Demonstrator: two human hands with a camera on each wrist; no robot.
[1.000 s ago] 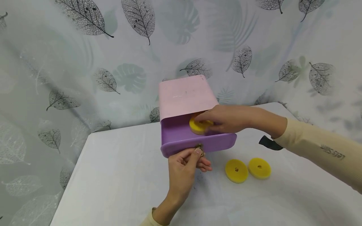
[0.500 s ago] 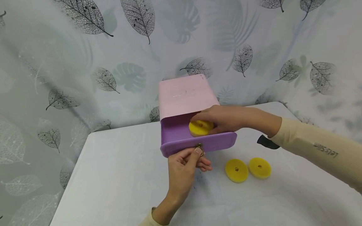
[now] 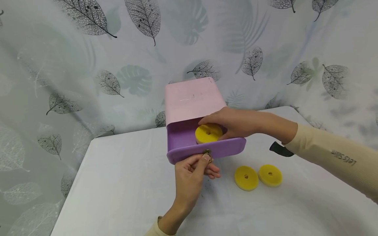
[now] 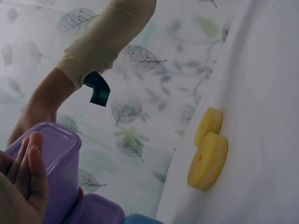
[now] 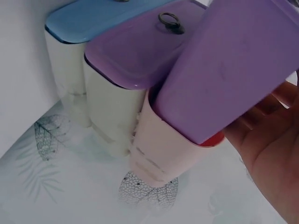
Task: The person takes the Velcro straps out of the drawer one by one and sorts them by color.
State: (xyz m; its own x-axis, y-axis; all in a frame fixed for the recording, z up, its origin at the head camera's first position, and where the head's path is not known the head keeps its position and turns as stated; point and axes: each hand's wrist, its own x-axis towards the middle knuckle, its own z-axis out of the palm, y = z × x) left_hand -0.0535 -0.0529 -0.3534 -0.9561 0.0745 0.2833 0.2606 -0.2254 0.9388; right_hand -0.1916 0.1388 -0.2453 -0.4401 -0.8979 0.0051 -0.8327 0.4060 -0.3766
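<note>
A purple drawer [image 3: 183, 139] is pulled partway out of its pink case [image 3: 193, 100]. My left hand [image 3: 190, 182] pinches the brass ring pull [image 3: 208, 157] on the drawer's front between thumb and finger. My right hand [image 3: 236, 123] reaches into the drawer from the right and holds a yellow round foam pad [image 3: 208, 133] by its edge, fingers behind and thumb at the near right. The pad has a small central hole and sits low inside. In the right wrist view, the drawer wall [image 5: 233, 70] hides the pad.
Two more yellow foam pads [image 3: 246, 178] [image 3: 270, 175] lie side by side on the white tabletop [image 3: 124, 183], right of the drawer. Below the pink case stand another purple-fronted drawer [image 5: 135, 51] and a blue-fronted one [image 5: 88, 21]. A leaf-patterned curtain [image 3: 141, 108] backs the table.
My right hand's fingers have shifted from over the pad to its far edge, and the pad has moved slightly left and nearer in the drawer. The left hand keeps its pinch on the ring.
</note>
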